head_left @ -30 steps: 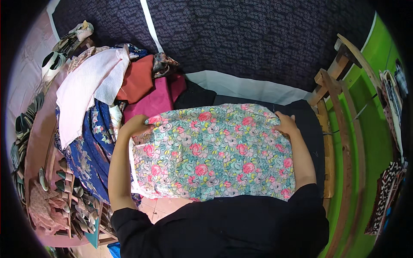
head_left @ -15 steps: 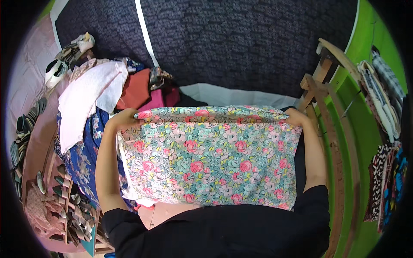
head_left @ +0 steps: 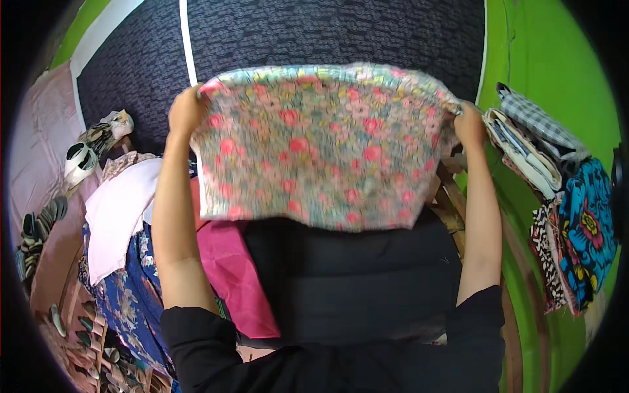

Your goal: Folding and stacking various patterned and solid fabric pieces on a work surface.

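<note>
Floral cloth [head_left: 314,147], one item, spread out and held aloft.
Near: black cloth [head_left: 347,275] and magenta cloth [head_left: 232,275], more exposed now that the floral cloth has gone up, so we log the handling as mid-air. Farther: arms [head_left: 175,216] outstretched, left hand [head_left: 187,112] and right hand [head_left: 470,126] well apart, each grip closed on an upper corner. Behind: dark patterned hanging [head_left: 341,33].

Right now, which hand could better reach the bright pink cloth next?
Left hand, probably: the pink cloth lies toward that side, and the right hand is farther. Both hold the flowery cloth.
</note>
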Tool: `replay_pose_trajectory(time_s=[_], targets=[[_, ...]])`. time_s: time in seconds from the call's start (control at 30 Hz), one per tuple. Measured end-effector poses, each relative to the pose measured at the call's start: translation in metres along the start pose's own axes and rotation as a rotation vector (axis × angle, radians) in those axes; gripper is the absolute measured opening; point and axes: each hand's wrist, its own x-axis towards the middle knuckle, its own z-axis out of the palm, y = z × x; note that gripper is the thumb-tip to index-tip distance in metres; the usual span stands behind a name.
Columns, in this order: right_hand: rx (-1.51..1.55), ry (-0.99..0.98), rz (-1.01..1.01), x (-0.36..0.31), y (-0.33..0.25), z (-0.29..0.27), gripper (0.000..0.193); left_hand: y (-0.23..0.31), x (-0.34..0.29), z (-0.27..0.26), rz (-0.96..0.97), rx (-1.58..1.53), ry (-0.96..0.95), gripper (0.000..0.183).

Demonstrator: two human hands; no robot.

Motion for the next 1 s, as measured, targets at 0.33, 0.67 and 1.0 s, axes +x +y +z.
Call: replay_pose_trajectory(time_s=[0.33, 0.67, 1.0], targets=[[0.244, -0.097, -0.182, -0.149, 0.062, 0.012, 0.033, -0.036, -0.147, -0.008, 0.428, -0.111, -0.267, 0.028], [0.05, -0.417, -0.071, -0.351, 0.095, 0.039, 0.038, -0.062, -0.341, 0.011, 0.252, -0.057, -0.668, 0.027], [0.084, -0.376, -0.147, -0.355, 0.109, 0.016, 0.035, -0.065, -0.356, -0.015, 0.094, -0.048, -0.577, 0.03]])
